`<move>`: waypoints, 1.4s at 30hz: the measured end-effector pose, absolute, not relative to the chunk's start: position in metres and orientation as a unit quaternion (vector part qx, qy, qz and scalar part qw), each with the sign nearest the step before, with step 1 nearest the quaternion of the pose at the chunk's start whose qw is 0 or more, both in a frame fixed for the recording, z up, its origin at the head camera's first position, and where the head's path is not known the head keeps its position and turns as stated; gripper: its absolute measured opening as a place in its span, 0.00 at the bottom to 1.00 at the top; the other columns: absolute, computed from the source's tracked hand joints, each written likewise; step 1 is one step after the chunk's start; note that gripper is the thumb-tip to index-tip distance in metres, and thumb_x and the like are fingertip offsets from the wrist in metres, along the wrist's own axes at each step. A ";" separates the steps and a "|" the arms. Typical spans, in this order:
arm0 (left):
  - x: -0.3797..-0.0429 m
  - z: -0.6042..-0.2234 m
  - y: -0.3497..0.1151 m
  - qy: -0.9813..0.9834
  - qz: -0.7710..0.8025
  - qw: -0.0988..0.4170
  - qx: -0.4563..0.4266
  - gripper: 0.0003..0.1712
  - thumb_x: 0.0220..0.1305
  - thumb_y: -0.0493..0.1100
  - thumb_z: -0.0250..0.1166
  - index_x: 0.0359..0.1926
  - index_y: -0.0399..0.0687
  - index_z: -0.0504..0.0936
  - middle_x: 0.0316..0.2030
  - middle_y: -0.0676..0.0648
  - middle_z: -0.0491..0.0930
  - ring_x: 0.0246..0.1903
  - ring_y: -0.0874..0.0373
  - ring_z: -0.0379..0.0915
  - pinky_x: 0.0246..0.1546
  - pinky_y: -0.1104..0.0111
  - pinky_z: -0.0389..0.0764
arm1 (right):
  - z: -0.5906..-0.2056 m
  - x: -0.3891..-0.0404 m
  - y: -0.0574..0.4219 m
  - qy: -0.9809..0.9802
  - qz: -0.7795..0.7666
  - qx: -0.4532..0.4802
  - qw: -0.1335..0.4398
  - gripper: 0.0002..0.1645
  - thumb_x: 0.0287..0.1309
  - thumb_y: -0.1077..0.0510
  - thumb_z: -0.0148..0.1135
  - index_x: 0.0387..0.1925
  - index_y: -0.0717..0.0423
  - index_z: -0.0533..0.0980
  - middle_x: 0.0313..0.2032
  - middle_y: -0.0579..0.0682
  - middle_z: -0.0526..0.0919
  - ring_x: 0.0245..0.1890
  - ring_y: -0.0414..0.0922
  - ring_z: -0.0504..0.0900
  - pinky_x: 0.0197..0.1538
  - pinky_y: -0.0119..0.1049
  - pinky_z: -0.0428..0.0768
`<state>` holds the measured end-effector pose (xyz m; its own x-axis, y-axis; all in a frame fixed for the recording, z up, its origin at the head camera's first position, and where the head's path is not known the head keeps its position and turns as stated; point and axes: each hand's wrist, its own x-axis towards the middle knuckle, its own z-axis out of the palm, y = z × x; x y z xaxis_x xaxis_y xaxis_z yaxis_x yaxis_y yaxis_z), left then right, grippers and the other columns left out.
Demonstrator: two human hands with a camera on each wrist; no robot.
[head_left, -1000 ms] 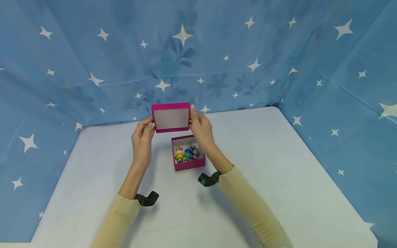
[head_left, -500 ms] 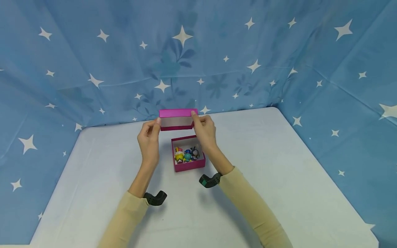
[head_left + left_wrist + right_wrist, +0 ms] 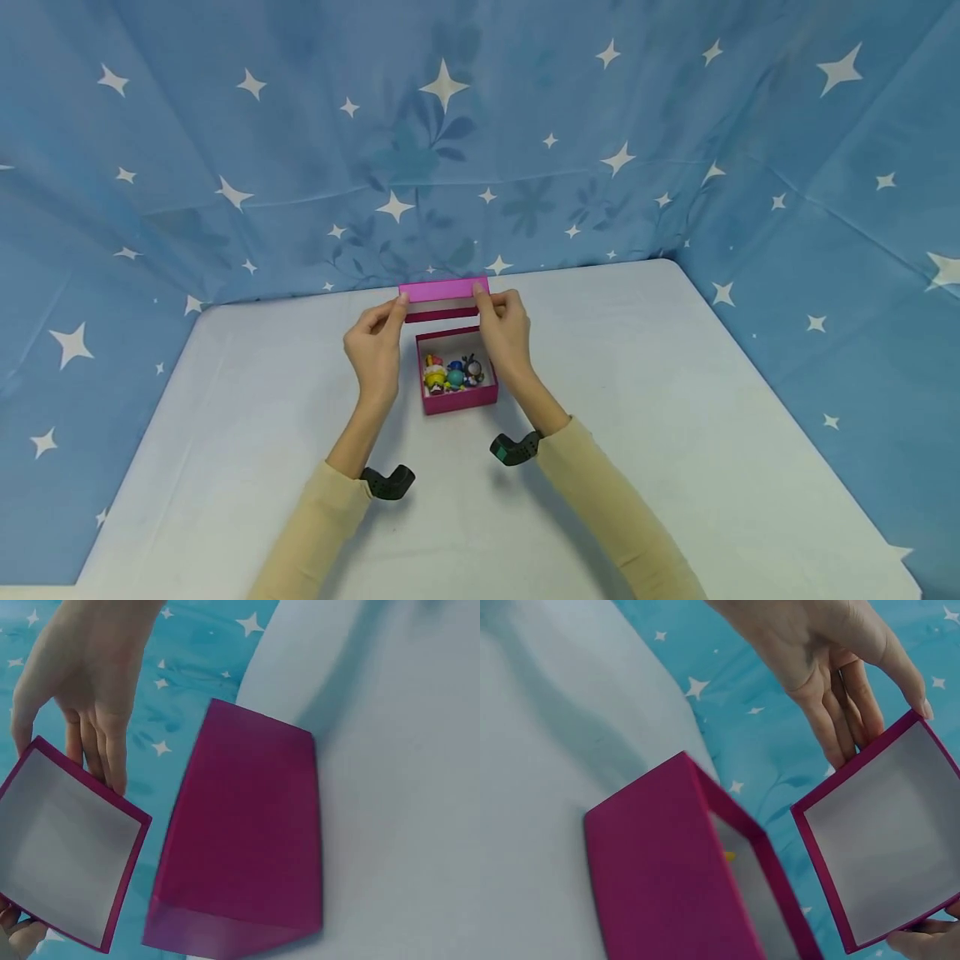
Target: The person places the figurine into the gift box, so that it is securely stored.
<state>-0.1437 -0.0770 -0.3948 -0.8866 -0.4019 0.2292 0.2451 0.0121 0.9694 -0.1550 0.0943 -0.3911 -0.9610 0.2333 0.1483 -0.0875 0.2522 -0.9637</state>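
A magenta box lid (image 3: 442,292) with a pale inside is held up between both hands, tilted, just behind and above the box. My left hand (image 3: 377,354) pinches its left side between thumb and fingers. On the opposite side, my right hand (image 3: 506,333) grips the lid the same way. Below stands the matching magenta box (image 3: 461,400), uncovered on the table. Several small toy figures lie inside it, among them a yellow figure (image 3: 435,377) and a teal figure (image 3: 455,377). In the right wrist view the lid (image 3: 892,832) shows its pale inside, apart from the box (image 3: 660,862).
The white table (image 3: 675,433) extends around the box on all sides. A blue star-patterned curtain (image 3: 315,150) hangs behind it and along both sides. Dark devices are strapped to both wrists, including a left wrist camera (image 3: 388,483).
Both hands have moved the lid to the right and slightly down toward the box. The lid has tipped, so less of its inside shows in the head view. The box and figures stay put.
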 end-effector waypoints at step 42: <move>-0.105 -0.443 -0.093 -0.703 -0.696 0.132 -0.061 0.20 0.69 0.41 0.70 0.57 0.35 0.85 0.58 0.41 0.81 0.57 0.55 0.80 0.58 0.74 0.80 | -0.433 -0.120 0.109 -0.768 0.629 -0.054 0.108 0.24 0.74 0.43 0.58 0.48 0.62 0.75 0.51 0.57 0.86 0.46 0.49 0.86 0.46 0.33 0.83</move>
